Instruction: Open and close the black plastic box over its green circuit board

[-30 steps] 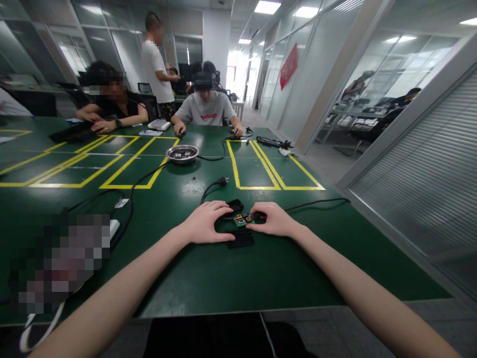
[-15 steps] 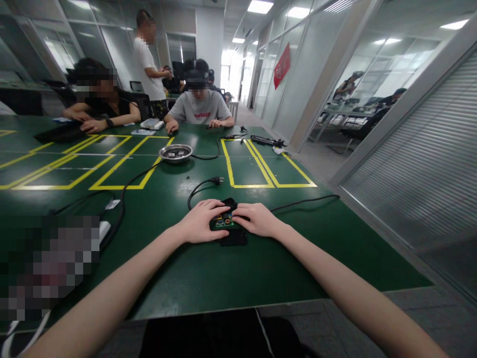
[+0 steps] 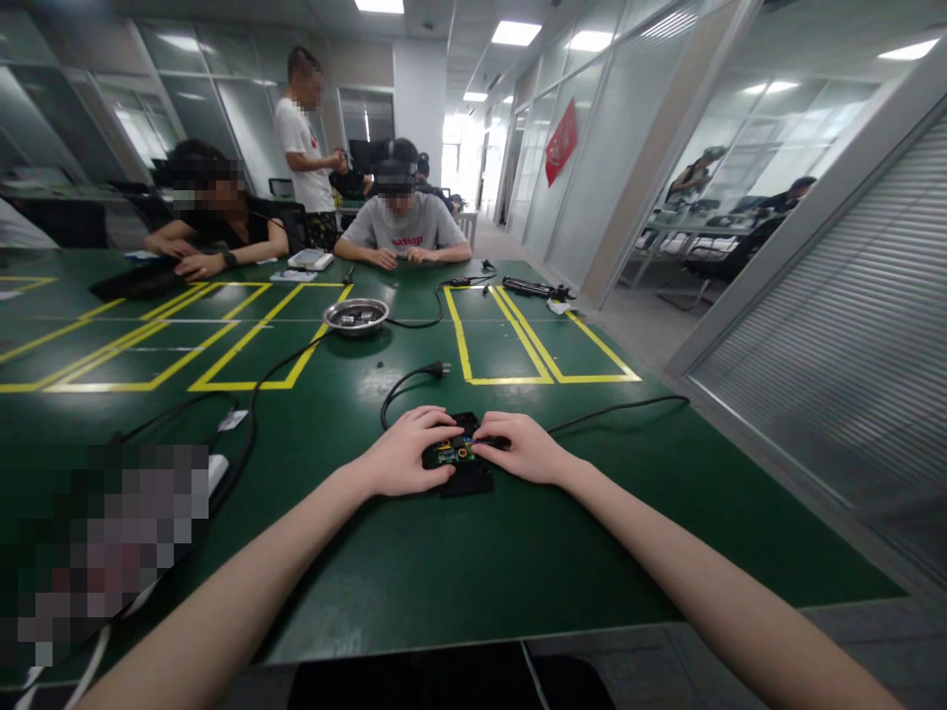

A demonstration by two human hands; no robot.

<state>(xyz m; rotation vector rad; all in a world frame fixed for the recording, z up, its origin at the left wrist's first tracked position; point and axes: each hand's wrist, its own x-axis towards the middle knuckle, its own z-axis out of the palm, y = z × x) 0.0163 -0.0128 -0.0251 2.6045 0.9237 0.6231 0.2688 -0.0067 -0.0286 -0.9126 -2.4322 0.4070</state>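
Observation:
A small green circuit board (image 3: 447, 456) with coils and coloured wires lies in front of me on the green table. Black plastic casing pieces (image 3: 469, 481) are around it, one along its near side. My left hand (image 3: 405, 454) grips the board and casing from the left, fingers over the far side and thumb at the near side. From the right, my right hand (image 3: 524, 449) pinches the end of a black cable (image 3: 621, 408) against the board's right edge. A second black cord with a plug (image 3: 438, 370) curves out beyond my left hand.
Farther off stand a metal bowl (image 3: 356, 316) of small parts, yellow tape outlines (image 3: 510, 381) and a folded black tripod-like object (image 3: 537, 289). A blurred-out item (image 3: 118, 532) and cables lie at left. Two people sit across the table; another person stands behind them.
The view has tilted up slightly. Between my right fingers, the dark cable end now shows at the board's edge. Across the table, a seated person's hands have come together.

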